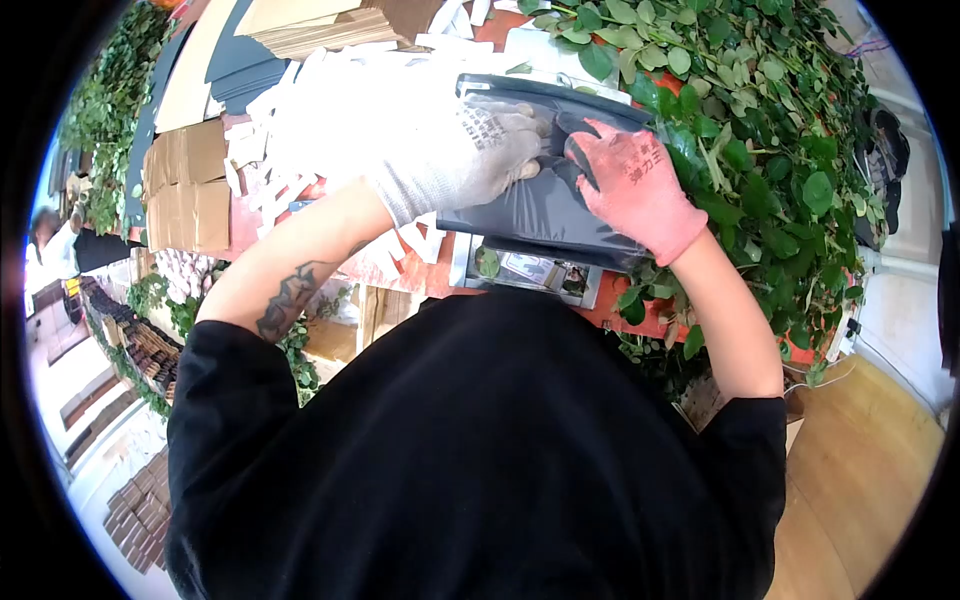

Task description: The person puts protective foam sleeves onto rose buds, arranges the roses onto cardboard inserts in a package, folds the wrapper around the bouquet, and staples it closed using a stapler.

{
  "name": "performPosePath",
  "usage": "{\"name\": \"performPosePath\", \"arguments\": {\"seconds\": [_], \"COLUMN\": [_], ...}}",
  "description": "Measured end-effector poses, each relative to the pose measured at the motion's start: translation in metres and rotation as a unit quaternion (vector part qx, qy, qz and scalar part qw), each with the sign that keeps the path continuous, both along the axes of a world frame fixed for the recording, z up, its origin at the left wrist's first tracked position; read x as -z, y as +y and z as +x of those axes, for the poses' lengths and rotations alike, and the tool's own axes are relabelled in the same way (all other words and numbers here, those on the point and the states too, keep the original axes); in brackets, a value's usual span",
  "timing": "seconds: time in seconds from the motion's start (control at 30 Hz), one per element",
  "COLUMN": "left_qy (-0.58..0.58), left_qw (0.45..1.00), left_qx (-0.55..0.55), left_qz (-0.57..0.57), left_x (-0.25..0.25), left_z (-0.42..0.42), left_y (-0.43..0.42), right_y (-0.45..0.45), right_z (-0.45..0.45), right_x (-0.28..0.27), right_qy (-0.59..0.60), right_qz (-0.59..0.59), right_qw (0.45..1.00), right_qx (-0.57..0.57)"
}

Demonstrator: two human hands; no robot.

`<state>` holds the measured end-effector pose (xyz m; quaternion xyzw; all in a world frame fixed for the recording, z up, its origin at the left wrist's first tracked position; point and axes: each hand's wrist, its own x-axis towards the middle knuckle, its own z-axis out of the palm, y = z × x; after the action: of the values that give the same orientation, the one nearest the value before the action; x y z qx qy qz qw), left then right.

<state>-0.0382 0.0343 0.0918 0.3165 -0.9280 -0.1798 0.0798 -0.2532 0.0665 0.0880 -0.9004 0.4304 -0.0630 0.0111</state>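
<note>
A dark grey wrapped bundle (545, 215) lies across the work surface in front of me. On its left part rests my left hand (495, 150), in a white knitted glove, palm down with the fingers reaching to the bundle's middle. My right hand (635, 180), in a pink glove with dark fingertips, touches the right part, its thumb and fingers apart. Below the bundle is a metallic tray (468, 265) with a picture or printed sheet and a green leaf. Both hands are close together on the dark wrapping.
Leafy green stems (780, 180) are heaped on the right. White paper strips (270, 150) and cardboard pieces (188, 190) lie at the left, with brown sheets (320, 30) behind. Another person (60, 245) is at the far left. A wooden board (860, 460) is at the lower right.
</note>
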Motion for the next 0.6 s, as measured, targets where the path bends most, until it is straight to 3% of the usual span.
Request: {"name": "performPosePath", "arguments": {"seconds": [0.17,0.23,0.4,0.43,0.5,0.53,0.6], "left_qy": [0.024,0.075,0.037,0.033,0.059,0.081,0.074], "left_qw": [0.999,0.994,0.999,0.999,0.997,0.995,0.995], "left_qx": [-0.01,0.048,0.01,0.006,-0.002,-0.008,-0.011], "left_qz": [0.045,-0.069,-0.024,-0.027,-0.044,-0.058,-0.059], "left_x": [-0.004,-0.001,-0.006,-0.006,0.001,0.003,0.003], "left_z": [0.005,0.018,0.014,0.014,0.014,0.015,0.016], "left_y": [-0.002,-0.008,-0.002,-0.004,-0.003,-0.004,-0.006], "right_y": [0.0,0.0,-0.005,-0.003,0.011,0.019,0.026], "right_z": [-0.002,-0.004,0.017,0.022,0.033,0.038,0.05], "right_x": [0.014,0.016,-0.02,-0.02,-0.018,-0.022,-0.023], "right_qy": [-0.004,-0.016,0.06,0.062,0.128,0.076,0.088], "right_qz": [-0.065,-0.105,0.152,0.148,-0.141,-0.167,-0.027], "right_qw": [0.998,0.994,0.982,0.983,0.981,0.983,0.995], "right_qx": [0.01,0.006,0.094,0.093,0.035,0.015,0.035]}}
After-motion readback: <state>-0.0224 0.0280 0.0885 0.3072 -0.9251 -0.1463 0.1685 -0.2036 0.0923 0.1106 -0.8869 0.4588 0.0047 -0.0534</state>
